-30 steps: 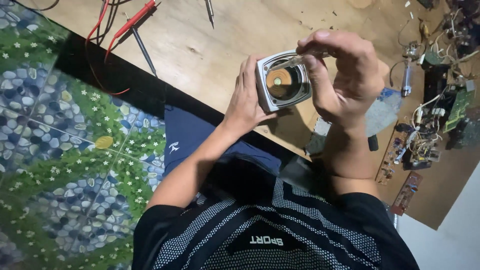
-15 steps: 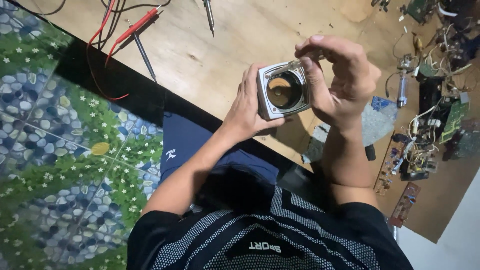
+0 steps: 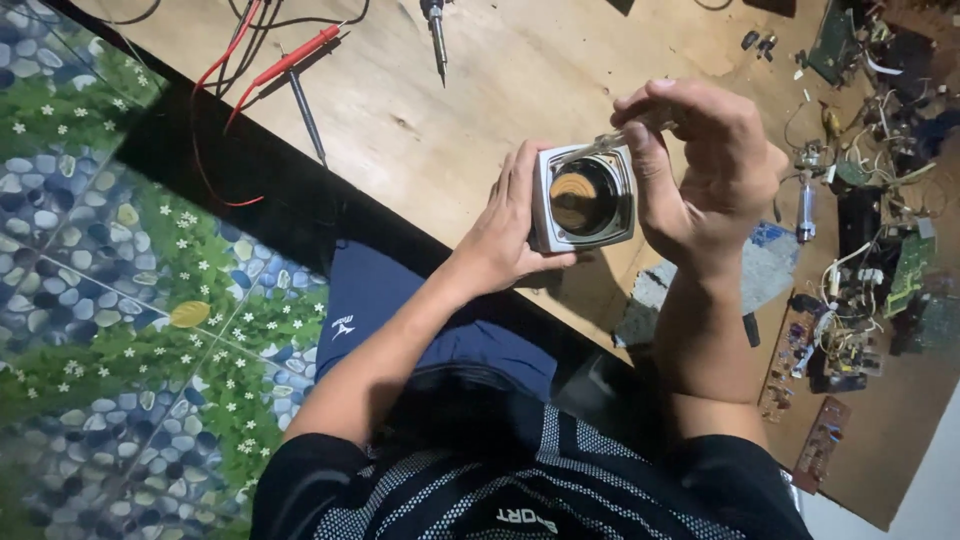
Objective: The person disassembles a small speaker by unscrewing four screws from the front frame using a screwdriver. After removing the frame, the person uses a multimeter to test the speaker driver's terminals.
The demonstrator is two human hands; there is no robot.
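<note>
While the left hand (image 3: 505,235) cups the square speaker (image 3: 584,197) by its rigid frame, the right hand (image 3: 705,165) pinches what looks like a thin tube (image 3: 600,147) over its fragile cone.

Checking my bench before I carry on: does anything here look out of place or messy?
The right end of the wooden table is cluttered: loose circuit boards and tangled wires lie heaped together. The small speaker looks intact, held in the left hand, the right hand above it.
</note>
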